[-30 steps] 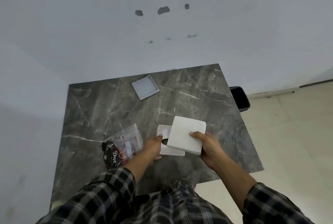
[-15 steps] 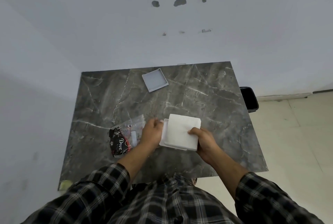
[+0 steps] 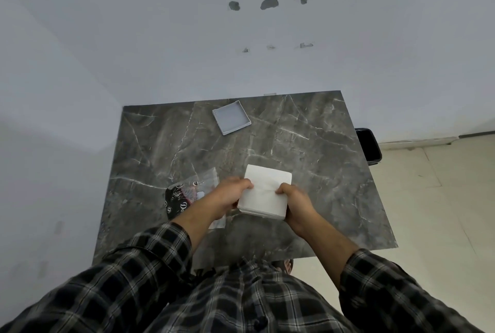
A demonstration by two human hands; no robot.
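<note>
A white square box (image 3: 266, 190) lies on the dark marble table (image 3: 308, 145) near its front edge, with its white lid sitting down over the base. My left hand (image 3: 230, 196) grips the box's left side, thumb on top of the lid. My right hand (image 3: 294, 201) grips the right side, thumb on the lid as well. The inside of the box is hidden.
A clear plastic bag with a black printed item (image 3: 187, 193) lies left of the box, partly under my left wrist. A shallow white tray (image 3: 231, 121) sits at the back of the table. A black bin (image 3: 371, 147) stands on the floor to the right.
The lid, held tilted above the open base by my right hand, has come down onto the base. My left hand moved from the base's left edge onto the lid.
</note>
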